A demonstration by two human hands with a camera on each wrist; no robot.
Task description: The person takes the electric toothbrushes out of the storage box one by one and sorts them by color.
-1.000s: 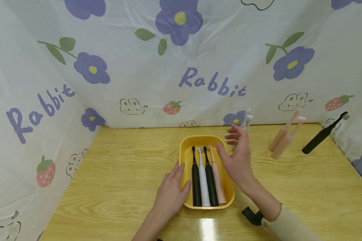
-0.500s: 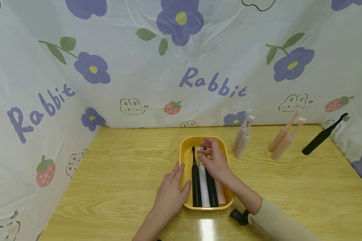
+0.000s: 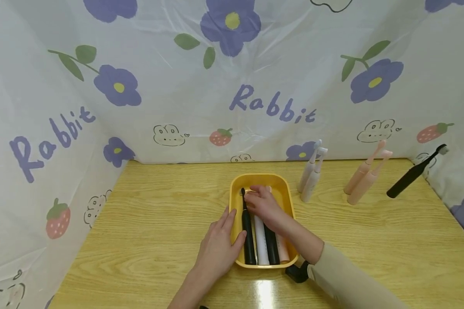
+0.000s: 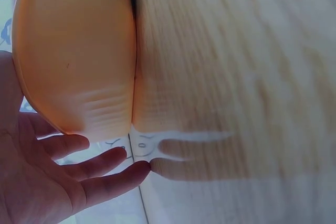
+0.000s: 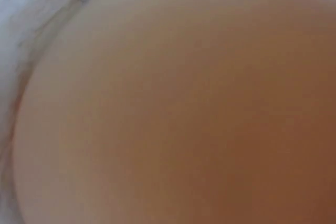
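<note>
A yellow tray (image 3: pixel 288 184) on the table holds electric toothbrushes side by side. At its left side lies a black toothbrush (image 3: pixel 248 236), then a white toothbrush (image 3: pixel 261 242), another black toothbrush (image 3: pixel 271 246) and a pink toothbrush (image 3: pixel 282 249). My left hand (image 3: pixel 218 244) rests against the tray's left wall, thumb at the rim; the left wrist view shows its fingers (image 4: pixel 113 182) extended beside the outer wall. My right hand (image 3: pixel 268 208) reaches inside the tray, fingertips by the brush heads, covering the upper white, second black and pink brushes. I cannot tell whether it pinches one.
Right of the tray stand two white toothbrushes (image 3: pixel 311 182), two pink toothbrushes (image 3: pixel 363 182) and a leaning black toothbrush (image 3: pixel 407 178). A patterned cloth (image 3: pixel 178 98) hangs behind the wooden table (image 3: pixel 151 223). A blurred orange-brown surface (image 5: pixel 184 108) fills most of the right wrist view.
My right hand has moved left from beside the standing white toothbrushes into the tray. The head end of the leftmost black toothbrush has shifted left. My left hand stays on the tray.
</note>
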